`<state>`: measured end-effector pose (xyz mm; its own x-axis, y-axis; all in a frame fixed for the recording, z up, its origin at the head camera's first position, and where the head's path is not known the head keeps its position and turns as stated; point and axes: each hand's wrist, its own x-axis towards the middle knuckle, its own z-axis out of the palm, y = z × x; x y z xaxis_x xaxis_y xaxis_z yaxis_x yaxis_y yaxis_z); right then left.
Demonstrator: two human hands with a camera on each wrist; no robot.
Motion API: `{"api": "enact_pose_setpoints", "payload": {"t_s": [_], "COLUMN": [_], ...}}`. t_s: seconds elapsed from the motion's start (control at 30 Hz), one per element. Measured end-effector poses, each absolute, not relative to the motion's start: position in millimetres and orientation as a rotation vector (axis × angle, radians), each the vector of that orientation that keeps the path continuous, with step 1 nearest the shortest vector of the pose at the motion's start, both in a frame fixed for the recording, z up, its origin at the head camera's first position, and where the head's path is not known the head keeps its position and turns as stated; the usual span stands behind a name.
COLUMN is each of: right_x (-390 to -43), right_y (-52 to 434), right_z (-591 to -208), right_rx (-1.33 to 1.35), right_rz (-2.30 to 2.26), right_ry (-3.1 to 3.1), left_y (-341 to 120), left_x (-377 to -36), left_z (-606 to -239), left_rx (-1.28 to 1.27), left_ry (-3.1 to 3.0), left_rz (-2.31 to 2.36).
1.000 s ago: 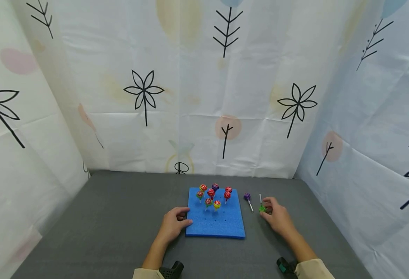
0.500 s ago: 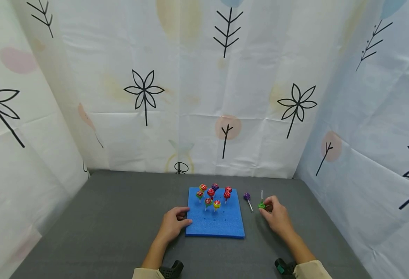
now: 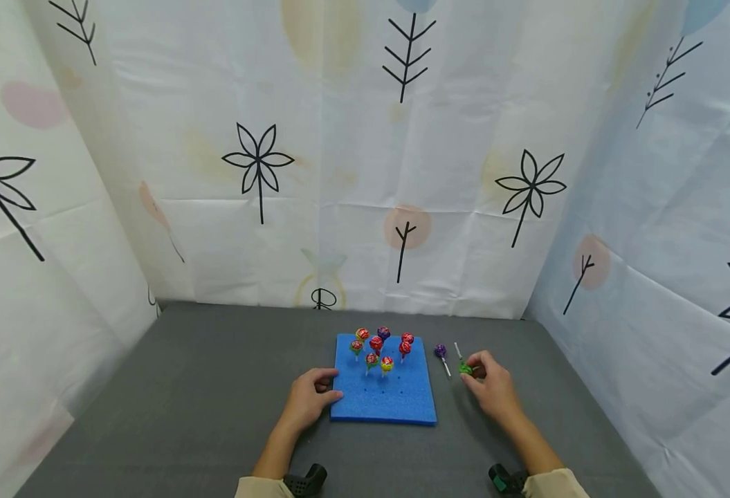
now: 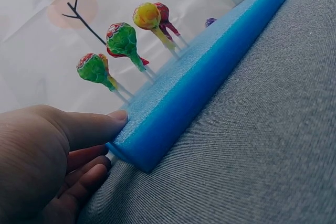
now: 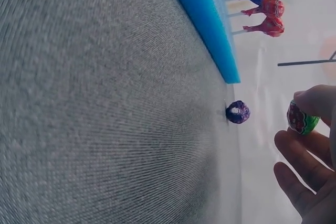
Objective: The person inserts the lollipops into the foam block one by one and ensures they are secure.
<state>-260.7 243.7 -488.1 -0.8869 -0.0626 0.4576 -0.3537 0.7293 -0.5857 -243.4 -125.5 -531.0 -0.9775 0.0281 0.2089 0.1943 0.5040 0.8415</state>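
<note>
My right hand (image 3: 494,389) pinches a green-and-red wrapped lollipop (image 3: 466,369) by its candy head, between thumb and fingers. Its white stick points up and leans left in the head view. In the right wrist view the same lollipop's head (image 5: 303,120) shows at the fingertips, the other fingers spread below. My left hand (image 3: 305,400) is at the left edge of a blue foam board (image 3: 380,408). In the left wrist view its straight thumb (image 4: 100,128) rests on the board's top while the other fingers lie loosely beside the edge. A purple lollipop (image 3: 441,351) lies on the table between board and right hand.
Several lollipops stand by their sticks in the board, among them a yellow one (image 3: 387,364), a red one (image 3: 405,348) and a green one (image 4: 122,40). Small holes dot the board's near half. Patterned cloth walls (image 3: 365,242) enclose the grey table (image 3: 227,387).
The lollipop in my right hand has turned, its stick swinging from upright to a leftward lean. That hand has shifted slightly left. My left hand stays at the board.
</note>
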Motion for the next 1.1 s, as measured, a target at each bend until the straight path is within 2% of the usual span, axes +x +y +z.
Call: {"api": "enact_pose_setpoints", "payload": {"t_s": [1.1], "right_x": [-262.2], "right_y": [216.3], "right_z": [-480.4], "right_rx": [0.536], "right_rz": [0.924], "right_ry": [-2.384], "left_y": [-125.4], "left_x": [-242.7], "left_z": [-532.0], "left_rx": [-0.191], "left_ry": [-2.57], "left_rz": [-1.479]}}
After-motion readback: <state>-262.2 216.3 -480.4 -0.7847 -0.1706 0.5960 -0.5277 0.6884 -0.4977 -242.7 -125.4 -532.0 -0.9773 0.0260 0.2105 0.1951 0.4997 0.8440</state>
